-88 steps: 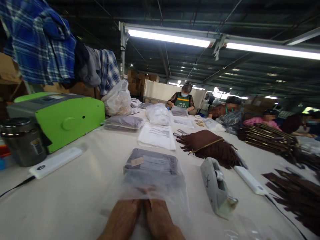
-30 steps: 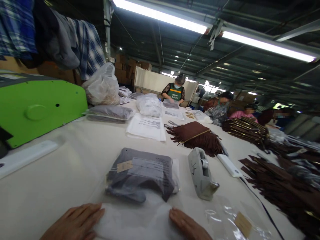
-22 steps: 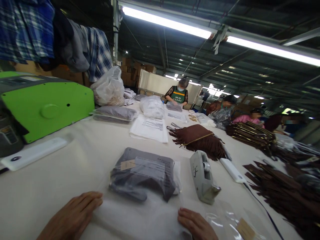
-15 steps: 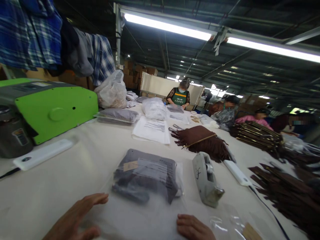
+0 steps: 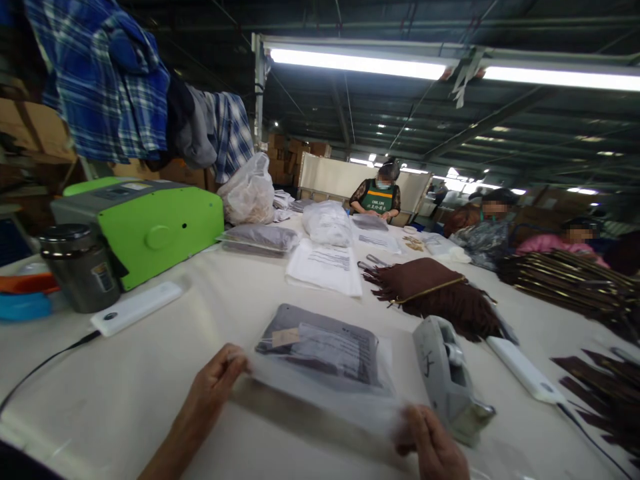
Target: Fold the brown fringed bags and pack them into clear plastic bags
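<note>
The left hand [image 5: 217,380] has its thumb and fingertips closed together on one near corner of a clear plastic bag [image 5: 325,390], and the right hand [image 5: 434,443] pinches the opposite near corner; its fingertips are blurred, so how tightly they press cannot be told. The bag's open-looking edge stretches between the two sets of fingers, lifted off the table [image 5: 210,300]. Just beyond the fingers, between them, the bag's far part lies flat with a folded grey item [image 5: 320,343] inside, a tan tag [image 5: 285,337] showing at its left and printed lines across the plastic. Beside the right fingers, a little farther out, stands a grey tape dispenser [image 5: 443,373], with a white device [image 5: 525,370] on a cord past it. Farther ahead of the right fingers is a brown fringed bag [image 5: 427,287] with a gold zip. Straight ahead of both, past the grey item, lie white printed sheets [image 5: 325,270]. Out beyond the left fingers are another white device [image 5: 137,310], a dark tumbler [image 5: 83,270] and a green machine [image 5: 165,230]. Farthest off, across the table, a co-worker [image 5: 380,197] wears a green apron.
</note>
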Demonstrator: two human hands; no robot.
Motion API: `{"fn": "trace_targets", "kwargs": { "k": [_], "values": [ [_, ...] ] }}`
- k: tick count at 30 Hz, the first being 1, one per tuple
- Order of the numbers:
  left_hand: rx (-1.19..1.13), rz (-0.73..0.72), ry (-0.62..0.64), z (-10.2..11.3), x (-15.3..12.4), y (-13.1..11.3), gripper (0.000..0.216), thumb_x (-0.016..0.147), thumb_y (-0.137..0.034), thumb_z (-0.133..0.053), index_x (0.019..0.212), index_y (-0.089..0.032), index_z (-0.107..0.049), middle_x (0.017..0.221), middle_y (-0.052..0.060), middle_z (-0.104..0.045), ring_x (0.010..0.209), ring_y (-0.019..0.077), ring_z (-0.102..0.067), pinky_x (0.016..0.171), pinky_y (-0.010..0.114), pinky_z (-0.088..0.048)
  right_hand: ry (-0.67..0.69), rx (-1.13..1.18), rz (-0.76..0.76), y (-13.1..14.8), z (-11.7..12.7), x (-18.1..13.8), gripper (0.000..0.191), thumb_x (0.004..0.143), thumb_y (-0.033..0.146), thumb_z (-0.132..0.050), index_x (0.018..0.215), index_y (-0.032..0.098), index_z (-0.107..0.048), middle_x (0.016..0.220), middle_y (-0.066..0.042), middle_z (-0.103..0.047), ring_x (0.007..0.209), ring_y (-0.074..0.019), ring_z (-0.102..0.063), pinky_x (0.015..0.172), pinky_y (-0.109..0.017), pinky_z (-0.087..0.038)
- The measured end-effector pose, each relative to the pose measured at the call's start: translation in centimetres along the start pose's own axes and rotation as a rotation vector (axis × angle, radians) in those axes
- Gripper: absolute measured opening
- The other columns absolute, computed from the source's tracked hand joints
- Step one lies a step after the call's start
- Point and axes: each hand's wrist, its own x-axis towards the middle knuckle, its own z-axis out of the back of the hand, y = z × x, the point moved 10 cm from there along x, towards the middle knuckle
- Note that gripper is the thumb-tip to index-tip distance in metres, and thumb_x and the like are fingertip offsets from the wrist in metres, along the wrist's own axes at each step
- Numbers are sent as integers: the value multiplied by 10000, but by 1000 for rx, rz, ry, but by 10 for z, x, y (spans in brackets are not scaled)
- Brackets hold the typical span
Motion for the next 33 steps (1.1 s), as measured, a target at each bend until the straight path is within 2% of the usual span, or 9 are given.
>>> {"fn": "trace_targets", "kwargs": {
  "k": [3, 11, 15, 18, 21, 23, 25, 29, 33],
  "values": [
    [315, 44, -36, -9, 15, -17, 482, 986, -445, -81, 826, -242, -488, 668, -19, -592, 650, 160, -619, 648, 242, -477, -45, -113, 48, 5, -3, 15, 500, 872, 656, -355, 703, 246, -587, 515, 18, -614, 514, -180, -603, 570, -248, -466],
    [670, 52, 141, -47, 46, -4, 249, 989, -292, -308, 1009, -212, -543, 794, 64, -706, 722, 231, -689, 630, 301, -459, 93, -392, 140, -1, -35, 33, 400, 890, 584, -331, 727, 272, -522, 652, -12, -664, 623, -222, -651, 587, -275, -421],
    [753, 4, 128, -36, 46, -5, 247, 990, -287, -341, 1013, -191, -568, 843, 65, -707, 739, 246, -688, 615, 317, -481, 113, -467, 85, -1, -34, 31, 364, 873, 580, -385, 707, 270, -480, 642, 4, -653, 608, -214, -643, 589, -272, -400],
    [782, -57, 50, -20, 43, -20, 253, 971, -219, -365, 1114, -161, -565, 989, 105, -682, 901, 266, -658, 753, 374, -494, 129, -524, 36, -3, -31, 29, 345, 871, 562, -399, 708, 268, -479, 625, 11, -640, 620, -215, -646, 581, -269, -386],
    [684, -365, -54, -32, 21, -71, 291, 963, -185, -374, 1183, -191, -563, 1109, 94, -654, 1036, 240, -600, 912, 391, -436, 141, -567, 27, -1, -33, 28, 330, 874, 541, -415, 713, 265, -497, 629, 12, -644, 633, -213, -649, 577, -267, -377],
    [556, -709, -56, -63, -14, -116, 304, 963, -204, -390, 1211, -226, -565, 1161, 63, -653, 1119, 218, -561, 985, 377, -388, 125, -558, 35, 2, -33, 28, 322, 871, 525, -435, 707, 259, -511, 631, 12, -648, 628, -202, -647, 575, -259, -382],
    [554, -882, -3, -101, -44, -137, 432, 918, -374, -522, 1339, -285, -484, 1335, 39, -577, 1252, 273, -462, 1068, 443, -296, 117, -531, 38, 3, -30, 25, 299, 861, 505, -466, 712, 256, -541, 615, 19, -646, 608, -189, -641, 565, -249, -388],
    [620, -858, -36, -142, -59, -132, 904, 677, -619, -720, 1450, -332, -350, 1474, 46, -454, 1311, 413, -337, 1103, 631, 35, 70, -455, 27, 0, 7, 17, 228, 820, 481, -540, 802, 269, -620, 575, 42, -630, 555, -182, -627, 537, -248, -398],
    [577, -875, -26, -152, -56, -115, 969, 632, -597, -748, 1463, -343, -320, 1480, 45, -447, 1334, 413, -297, 1102, 632, 67, -288, -295, 3, 5, 101, 20, 383, 820, 581, -523, 908, 229, -646, 809, -41, -717, 716, -217, -662, 667, -288, -482]
  ]
}}
